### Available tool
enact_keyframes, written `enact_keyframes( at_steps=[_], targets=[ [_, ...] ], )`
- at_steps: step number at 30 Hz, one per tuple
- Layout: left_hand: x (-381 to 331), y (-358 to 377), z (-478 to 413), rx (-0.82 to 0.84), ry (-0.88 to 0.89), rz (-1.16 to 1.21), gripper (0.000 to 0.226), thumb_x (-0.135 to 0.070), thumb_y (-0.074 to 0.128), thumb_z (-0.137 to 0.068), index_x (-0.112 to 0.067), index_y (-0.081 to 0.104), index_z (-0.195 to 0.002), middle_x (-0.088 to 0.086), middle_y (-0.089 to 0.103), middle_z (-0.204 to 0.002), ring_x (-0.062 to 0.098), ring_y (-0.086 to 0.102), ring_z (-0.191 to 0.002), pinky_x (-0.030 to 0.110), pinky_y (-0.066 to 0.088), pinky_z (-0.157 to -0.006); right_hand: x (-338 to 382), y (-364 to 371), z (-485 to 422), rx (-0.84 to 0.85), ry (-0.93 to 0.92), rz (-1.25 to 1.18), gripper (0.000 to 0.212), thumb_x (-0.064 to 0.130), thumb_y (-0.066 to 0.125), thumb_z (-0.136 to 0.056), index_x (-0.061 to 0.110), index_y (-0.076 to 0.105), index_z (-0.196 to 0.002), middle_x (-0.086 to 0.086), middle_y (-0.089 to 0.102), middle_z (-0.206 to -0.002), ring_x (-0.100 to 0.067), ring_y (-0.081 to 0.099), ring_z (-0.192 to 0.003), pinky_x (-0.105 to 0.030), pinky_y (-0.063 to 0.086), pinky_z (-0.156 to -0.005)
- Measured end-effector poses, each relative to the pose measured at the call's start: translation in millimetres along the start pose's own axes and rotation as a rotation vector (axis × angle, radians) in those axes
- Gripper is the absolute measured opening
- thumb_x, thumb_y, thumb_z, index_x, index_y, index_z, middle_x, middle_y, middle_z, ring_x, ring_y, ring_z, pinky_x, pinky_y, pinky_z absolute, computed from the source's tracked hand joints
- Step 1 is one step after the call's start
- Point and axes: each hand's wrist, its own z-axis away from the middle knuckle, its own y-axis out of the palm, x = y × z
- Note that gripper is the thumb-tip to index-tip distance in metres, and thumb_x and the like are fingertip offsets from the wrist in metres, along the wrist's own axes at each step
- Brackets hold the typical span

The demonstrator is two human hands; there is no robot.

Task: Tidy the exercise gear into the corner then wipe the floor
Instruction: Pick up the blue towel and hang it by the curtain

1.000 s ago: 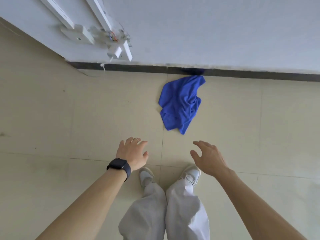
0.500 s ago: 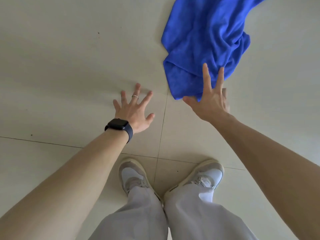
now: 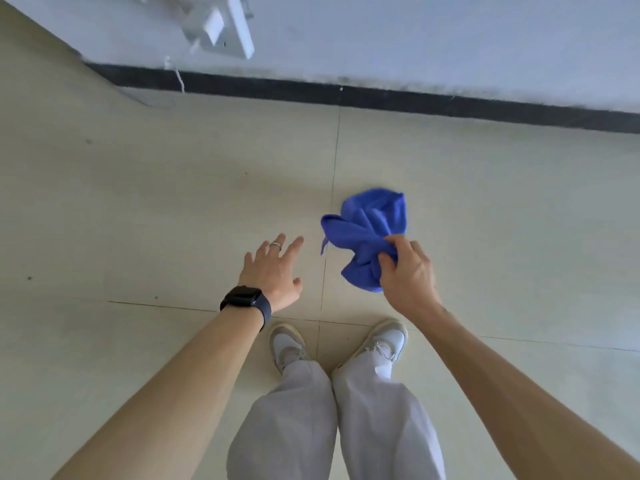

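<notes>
Down on the tiled floor (image 3: pixel 166 209), seen from the head cam, the right hand (image 3: pixel 408 275) has a blue microfiber cloth (image 3: pixel 367 233) bunched up in it, fingers and thumb curled round a fistful of the fabric, with the rest fanning out ahead of the knuckles toward the wall. Can't really tell whether the loose folds are touching the tile or hanging just above it. The cloth sits just right of a grout line, well short of the black baseboard (image 3: pixel 381 98) that runs along the foot of the pale wall (image 3: pixel 450 39). The left hand (image 3: pixel 273 271) is just beside it on the other side of that grout line, holding nothing, fingers spread and pretty much straight, palm down. There's a ring (image 3: pixel 276 244) on one finger and a dark smartwatch (image 3: pixel 246 299) on the wrist. Below the hands you get two pale sneakers (image 3: pixel 287 344) side by side and light grey trousers (image 3: pixel 294 427). Up top left there's a white box fitting (image 3: pixel 221 29) on the wall, a thin white cord (image 3: pixel 178 76) dangling from it over the baseboard.
</notes>
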Motion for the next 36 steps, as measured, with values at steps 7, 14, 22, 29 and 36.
enact_keyframes(
  at_steps=[7,14,22,29,36],
  targets=[
    [-66,-162,200,-0.024,0.069,0.298,0.080,-0.033,0.058,-0.089,-0.031,0.017,-0.157,0.005,0.028,-0.161,0.026,0.032,-0.144,0.040,0.035,-0.112,121,-157,182,0.050,0.099,-0.139,0.018,0.013,0.051,-0.092,0.030,0.057,-0.090,-0.001,0.059,-0.091,-0.007,0.054,-0.075,-0.013,0.036,-0.056],
    [-122,-280,397,-0.097,0.282,0.601,0.050,-0.032,0.063,-0.089,-0.031,0.051,-0.138,-0.013,0.053,-0.135,0.011,0.047,-0.129,0.022,0.034,-0.096,205,-296,361,-0.120,0.082,-0.438,0.017,0.014,0.058,-0.092,0.031,0.061,-0.093,0.008,0.067,-0.081,-0.017,0.061,-0.072,-0.016,0.043,-0.057],
    [-207,-353,525,-0.097,0.664,0.360,0.061,-0.018,0.066,-0.077,-0.047,0.054,-0.130,-0.027,0.056,-0.126,-0.003,0.053,-0.116,0.016,0.043,-0.090,200,-427,492,-0.307,-0.053,-1.060,0.015,0.016,0.059,-0.098,0.008,0.063,-0.109,-0.006,0.070,-0.092,-0.021,0.065,-0.080,-0.037,0.054,-0.079],
    [-362,-329,594,-0.206,0.905,0.273,0.104,-0.057,0.083,-0.069,-0.046,0.021,-0.152,-0.020,0.033,-0.147,0.002,0.037,-0.131,0.030,0.037,-0.106,138,-516,587,-0.388,-0.171,-1.274,0.012,0.017,0.059,-0.098,0.010,0.068,-0.102,-0.003,0.061,-0.085,-0.014,0.056,-0.070,-0.033,0.047,-0.075],
    [-516,-225,646,-0.359,1.004,0.228,0.007,-0.038,0.060,-0.089,-0.037,0.060,-0.096,-0.011,0.066,-0.090,0.014,0.064,-0.080,0.044,0.055,-0.077,28,-603,709,-0.658,-0.297,-1.412,0.013,0.014,0.057,-0.099,0.006,0.068,-0.099,-0.004,0.058,-0.077,-0.015,0.054,-0.068,-0.031,0.047,-0.074]
  ],
)
